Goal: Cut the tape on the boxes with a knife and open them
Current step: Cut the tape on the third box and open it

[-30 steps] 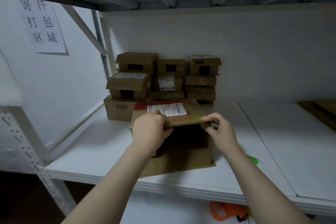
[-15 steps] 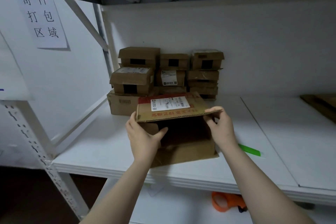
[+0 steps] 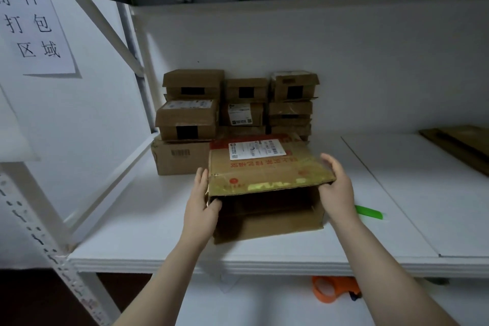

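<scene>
A brown cardboard box (image 3: 267, 225) stands on the white shelf (image 3: 132, 219), its front open and dark inside. Its top flap (image 3: 267, 167), with a white shipping label and red print, is lifted and roughly level. My left hand (image 3: 202, 206) holds the box's left front corner, thumb tucked inside under the flap, fingers flat along the outside. My right hand (image 3: 336, 182) grips the flap's right front corner. A green knife (image 3: 369, 212) lies on the shelf just right of the box, behind my right wrist.
Several closed cardboard boxes (image 3: 238, 114) are stacked against the back wall behind the open box. A white board (image 3: 423, 193) covers the shelf's right part, with brown cardboard (image 3: 460, 145) at far right. An orange tape dispenser (image 3: 334, 290) lies on the lower level. A paper sign (image 3: 31, 26) hangs at left.
The top flap has been raised from near the box to level. My left hand slid from the flap's top down to the left corner; the view moved closer.
</scene>
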